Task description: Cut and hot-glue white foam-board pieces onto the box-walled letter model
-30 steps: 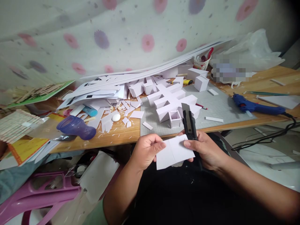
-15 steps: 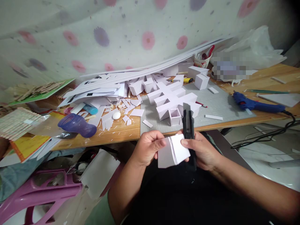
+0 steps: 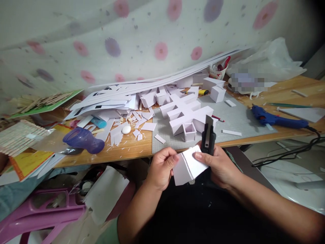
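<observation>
A white foam board piece (image 3: 183,171), scored and bent along one line, is held between my two hands in front of the table edge. My left hand (image 3: 162,167) pinches its left side, thumb on top. Gripped in my right hand (image 3: 220,166) is a black utility knife (image 3: 208,137), its blade out and pointing up and away. The right thumb also presses on the board's right half. Just beyond my hands, a white model of joined box shapes (image 3: 188,110) stands on the grey cutting mat (image 3: 162,128). The knife's lower handle is hidden by the hand.
A blue hot glue gun (image 3: 276,117) lies at the right with its black cable. Left are a purple container (image 3: 83,139), board scraps (image 3: 148,126) and stacked white sheets (image 3: 109,101). A cup of tools (image 3: 217,73) stands behind. A pink stool (image 3: 50,206) is low left.
The knife has tilted and shifted slightly right and down in my right hand. The board piece has turned a little and dropped slightly, still between both hands.
</observation>
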Motion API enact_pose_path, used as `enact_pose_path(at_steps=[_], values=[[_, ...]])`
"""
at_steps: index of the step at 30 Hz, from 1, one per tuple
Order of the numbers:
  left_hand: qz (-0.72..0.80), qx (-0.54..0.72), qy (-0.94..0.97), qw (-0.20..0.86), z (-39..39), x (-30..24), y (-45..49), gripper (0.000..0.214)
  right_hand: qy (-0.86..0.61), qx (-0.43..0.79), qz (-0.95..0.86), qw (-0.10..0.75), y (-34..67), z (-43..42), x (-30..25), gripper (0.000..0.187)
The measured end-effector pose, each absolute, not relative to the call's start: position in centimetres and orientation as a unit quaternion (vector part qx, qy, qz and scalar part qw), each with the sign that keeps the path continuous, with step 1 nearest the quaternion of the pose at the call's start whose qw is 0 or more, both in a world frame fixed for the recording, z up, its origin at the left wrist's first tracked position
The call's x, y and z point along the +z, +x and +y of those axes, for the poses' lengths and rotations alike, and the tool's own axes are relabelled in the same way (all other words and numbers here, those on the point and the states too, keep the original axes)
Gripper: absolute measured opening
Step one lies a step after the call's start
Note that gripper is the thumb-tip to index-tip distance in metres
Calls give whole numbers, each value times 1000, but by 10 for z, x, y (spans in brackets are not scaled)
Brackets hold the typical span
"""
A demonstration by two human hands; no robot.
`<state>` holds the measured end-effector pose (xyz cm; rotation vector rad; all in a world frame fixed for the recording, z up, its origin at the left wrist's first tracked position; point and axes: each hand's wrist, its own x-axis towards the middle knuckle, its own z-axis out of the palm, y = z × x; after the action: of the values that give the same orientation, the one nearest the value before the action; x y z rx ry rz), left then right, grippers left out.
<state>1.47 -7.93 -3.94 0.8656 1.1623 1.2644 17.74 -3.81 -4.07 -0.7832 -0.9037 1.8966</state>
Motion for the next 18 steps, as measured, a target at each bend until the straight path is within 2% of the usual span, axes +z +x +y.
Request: enact_pose_path(at_steps=[2,4,8,9,11,12,13,14,16,18], values=[[505,583,319,551,-76,-43,13,48,-332,745,-319,483,179,-34,-41,38],[548,607,308,486,-68,-43,-3,49,-344,736,-288,506,182,-29,-41,41],[662,564,423,254,-44,-30,-63,44,-357,734,-298,494,186,-23,-42,37],[674,556,438,211,-40,-24,-75,48,-356,734,-309,489,186,-23,-42,36],[731,455,507,-10,-39,-14,-86,74,-345,739,-324,479,184,-23,-42,35],[720,427,543,-63,-41,-11,-83,84,-336,745,-324,476,182,-24,-42,34],[684,423,590,-71,-46,-10,-75,89,-325,752,-320,475,180,-25,-41,34],[625,438,646,-24,-51,-12,-62,87,-314,760,-314,474,179,-27,-41,33],[515,439,719,159,-61,-20,-30,82,-289,781,-304,463,175,-31,-41,33],[447,444,722,287,-68,-33,0,86,-270,802,-298,441,172,-36,-43,33]])
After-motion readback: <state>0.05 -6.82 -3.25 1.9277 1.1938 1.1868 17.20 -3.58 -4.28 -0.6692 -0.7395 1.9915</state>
